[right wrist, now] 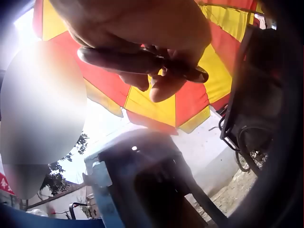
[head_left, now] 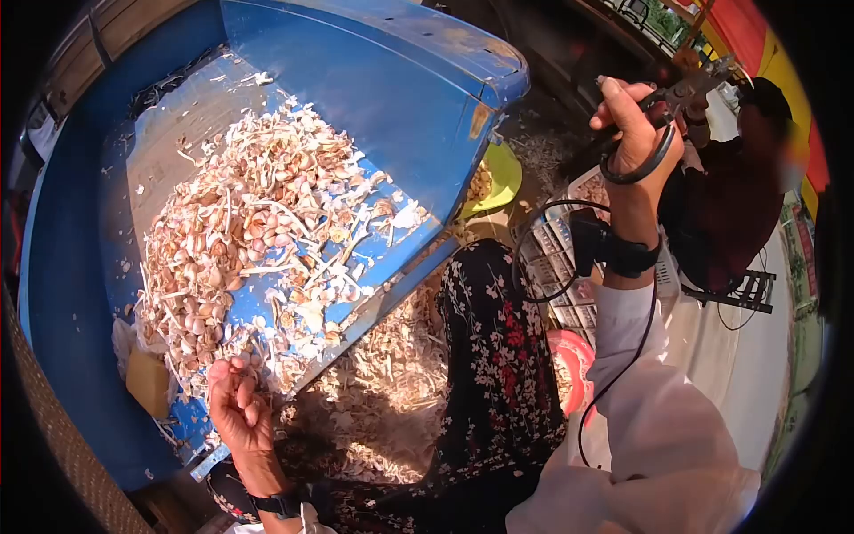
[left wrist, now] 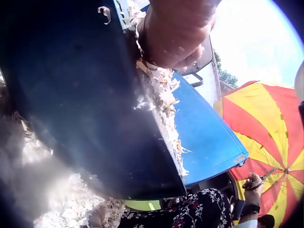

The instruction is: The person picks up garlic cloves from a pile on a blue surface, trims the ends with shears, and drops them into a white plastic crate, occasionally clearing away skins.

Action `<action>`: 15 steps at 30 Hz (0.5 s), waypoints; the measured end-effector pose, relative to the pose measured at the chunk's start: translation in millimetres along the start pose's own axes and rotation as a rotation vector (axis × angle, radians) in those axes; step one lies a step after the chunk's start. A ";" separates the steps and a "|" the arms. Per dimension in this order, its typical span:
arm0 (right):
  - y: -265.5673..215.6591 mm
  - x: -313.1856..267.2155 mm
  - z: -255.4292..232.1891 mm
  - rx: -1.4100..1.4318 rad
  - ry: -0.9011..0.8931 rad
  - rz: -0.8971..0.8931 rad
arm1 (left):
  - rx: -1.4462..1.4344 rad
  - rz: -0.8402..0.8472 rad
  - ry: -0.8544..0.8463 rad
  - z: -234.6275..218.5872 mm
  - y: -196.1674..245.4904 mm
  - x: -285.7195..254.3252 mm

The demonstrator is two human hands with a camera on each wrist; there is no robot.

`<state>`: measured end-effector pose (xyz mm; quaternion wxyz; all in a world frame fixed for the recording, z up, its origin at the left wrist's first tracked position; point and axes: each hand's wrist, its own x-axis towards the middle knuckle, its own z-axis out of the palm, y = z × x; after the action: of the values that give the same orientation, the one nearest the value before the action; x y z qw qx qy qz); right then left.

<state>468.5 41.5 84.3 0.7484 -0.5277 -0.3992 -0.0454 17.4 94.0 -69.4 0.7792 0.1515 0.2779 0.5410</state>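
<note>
Raised at the upper right, my right hand (head_left: 636, 133) grips dark-handled shears (head_left: 689, 89), one handle loop hanging around the thumb side and the blades pointing up and away. The right wrist view shows the fingers (right wrist: 161, 90) around the shears' handles (right wrist: 118, 61). My left hand (head_left: 240, 414) is palm up with loosely bent fingers at the near edge of a heap of garlic cloves, skins and stalks (head_left: 258, 222); nothing is plainly visible in it. In the left wrist view the left hand (left wrist: 178, 35) is over garlic skins (left wrist: 164, 95), its fingertips partly hidden.
The heap lies in a blue metal bed (head_left: 356, 53) with a raised side wall. A yellowish block (head_left: 148, 384) is at its near left. Garlic skins cover the ground by my patterned trousers (head_left: 498, 356). A pink basin (head_left: 574, 356), green bowl (head_left: 505, 178) and seated person (head_left: 725, 214) are right.
</note>
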 end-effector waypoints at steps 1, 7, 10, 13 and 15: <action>23.8 5.0 -2.5 -0.086 0.043 0.043 | -0.017 -0.014 -0.005 0.2 -1.3 1.7; 76.1 -19.9 -33.6 -0.313 0.018 0.071 | -0.254 -0.031 0.019 -0.3 9.4 -7.7; 15.9 -43.1 -19.4 -0.034 -0.169 0.153 | -0.324 -0.016 0.049 13.6 18.6 -0.6; -31.4 -61.0 28.5 0.049 -0.664 0.356 | -0.253 0.008 -0.009 26.8 7.4 7.0; -23.4 -65.9 71.0 -0.115 -1.002 0.202 | -0.139 -0.031 -0.017 30.6 -6.5 7.5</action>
<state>373.4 66.6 68.2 0.4357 -0.5610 -0.6526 0.2637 42.5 100.5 -50.4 0.7984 0.0973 0.2351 0.5457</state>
